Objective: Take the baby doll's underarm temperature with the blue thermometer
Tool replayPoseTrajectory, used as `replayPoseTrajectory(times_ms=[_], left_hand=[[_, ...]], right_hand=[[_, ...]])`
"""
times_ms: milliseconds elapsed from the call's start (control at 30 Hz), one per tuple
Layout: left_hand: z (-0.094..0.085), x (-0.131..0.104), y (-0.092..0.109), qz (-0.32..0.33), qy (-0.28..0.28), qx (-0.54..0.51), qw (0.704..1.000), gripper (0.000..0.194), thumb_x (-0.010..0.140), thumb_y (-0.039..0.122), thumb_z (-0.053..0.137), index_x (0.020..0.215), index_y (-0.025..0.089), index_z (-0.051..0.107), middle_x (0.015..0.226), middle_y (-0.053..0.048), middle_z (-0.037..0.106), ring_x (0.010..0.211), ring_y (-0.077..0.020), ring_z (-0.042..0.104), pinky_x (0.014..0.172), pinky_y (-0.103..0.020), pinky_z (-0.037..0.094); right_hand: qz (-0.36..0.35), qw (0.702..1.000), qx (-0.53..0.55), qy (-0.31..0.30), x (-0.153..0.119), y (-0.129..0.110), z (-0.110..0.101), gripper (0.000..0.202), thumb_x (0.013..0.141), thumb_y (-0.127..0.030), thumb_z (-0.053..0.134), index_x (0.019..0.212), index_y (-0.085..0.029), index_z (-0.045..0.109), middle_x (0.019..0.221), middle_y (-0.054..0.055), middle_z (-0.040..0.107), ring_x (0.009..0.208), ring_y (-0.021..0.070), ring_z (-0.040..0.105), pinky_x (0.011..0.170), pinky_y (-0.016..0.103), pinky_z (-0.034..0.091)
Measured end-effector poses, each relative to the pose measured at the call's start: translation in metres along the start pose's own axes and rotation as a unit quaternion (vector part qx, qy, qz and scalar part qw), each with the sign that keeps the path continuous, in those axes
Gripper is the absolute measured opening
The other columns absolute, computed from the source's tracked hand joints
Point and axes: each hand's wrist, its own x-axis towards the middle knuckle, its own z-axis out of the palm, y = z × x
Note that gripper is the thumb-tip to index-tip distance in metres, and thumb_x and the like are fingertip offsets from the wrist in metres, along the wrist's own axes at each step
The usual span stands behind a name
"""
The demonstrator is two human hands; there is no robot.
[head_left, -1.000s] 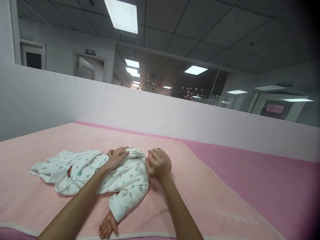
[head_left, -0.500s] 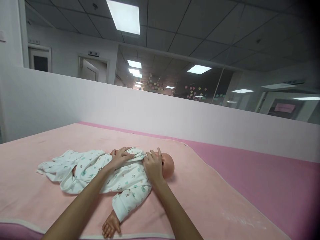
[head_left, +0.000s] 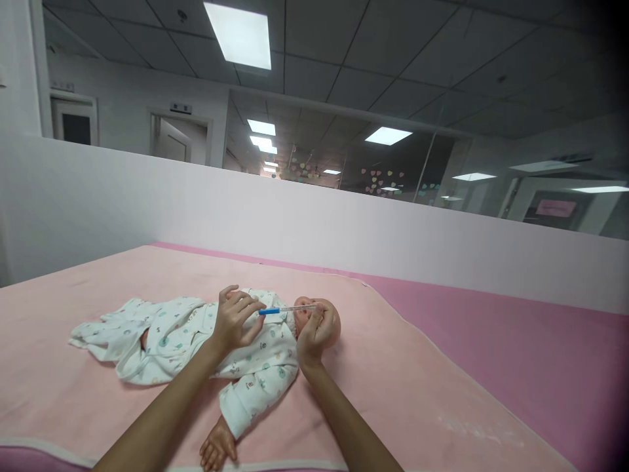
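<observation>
A glass thermometer (head_left: 292, 308) with a blue end is held level above the chest and face of a baby doll (head_left: 334, 321). My right hand (head_left: 314, 334) pinches its clear end in front of the doll's head. At the blue end, the thumb and fingertips of my left hand (head_left: 238, 321) close on it. The doll lies on its back in a white patterned outfit (head_left: 260, 354), head to the right. One doll hand (head_left: 219, 446) sticks out of its sleeve toward me. My right hand covers part of the doll's face.
Under the doll is a light pink sheet (head_left: 417, 393) over a darker pink surface (head_left: 491, 328). Behind it runs a low white partition (head_left: 275, 216) with glass above. Doors (head_left: 171, 139) and ceiling lights show beyond.
My hands have lifted off the doll's collar and outfit. The thermometer, not visible before, now shows between them. The doll stays in place.
</observation>
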Motion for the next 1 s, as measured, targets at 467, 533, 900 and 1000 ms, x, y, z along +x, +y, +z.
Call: replayPoseTrajectory(times_ms=[467, 533, 900, 1000], left_hand=[[0.007, -0.004, -0.004, 0.044, 0.196, 0.022, 0.979, 0.025, 0.089, 0.029, 0.023, 0.075, 0.021, 0.042, 0.060, -0.002, 0.049, 0.056, -0.0168, 0.045, 0.068, -0.035, 0.033], [0.008, -0.005, -0.005, 0.033, 0.207, 0.025, 0.978, 0.024, 0.088, 0.031, 0.023, 0.077, 0.021, 0.042, 0.062, -0.003, 0.049, 0.059, -0.0180, 0.046, 0.068, -0.035, 0.032], [0.009, -0.004, 0.000, -0.008, 0.207, -0.018, 0.978, 0.016, 0.088, 0.028, 0.029, 0.093, 0.020, 0.041, 0.070, -0.003, 0.052, 0.063, -0.0170, 0.049, 0.071, -0.036, 0.036], [0.004, 0.001, 0.010, -0.064, 0.174, -0.052, 0.981, 0.023, 0.088, 0.026, 0.032, 0.108, 0.017, 0.040, 0.072, -0.002, 0.053, 0.069, -0.0170, 0.050, 0.075, -0.035, 0.038]], right_hand=[[-0.213, 0.976, -0.005, -0.032, -0.017, 0.002, 0.005, 0.016, 0.088, -0.024, 0.032, 0.083, -0.021, 0.047, 0.073, 0.003, 0.052, 0.079, 0.0187, 0.050, 0.088, 0.043, 0.035], [-0.238, 0.971, -0.011, -0.026, -0.017, 0.000, 0.004, 0.016, 0.088, -0.023, 0.031, 0.085, -0.021, 0.047, 0.075, 0.003, 0.053, 0.080, 0.0190, 0.050, 0.088, 0.044, 0.034], [-0.276, 0.961, -0.004, -0.029, -0.003, -0.011, -0.006, 0.015, 0.086, -0.019, 0.036, 0.092, -0.020, 0.050, 0.082, 0.004, 0.056, 0.084, 0.0177, 0.053, 0.086, 0.041, 0.039], [-0.242, 0.969, -0.042, -0.013, 0.014, -0.025, -0.037, 0.014, 0.086, -0.023, 0.040, 0.091, -0.019, 0.053, 0.086, 0.006, 0.058, 0.089, 0.0191, 0.053, 0.084, 0.040, 0.041]])
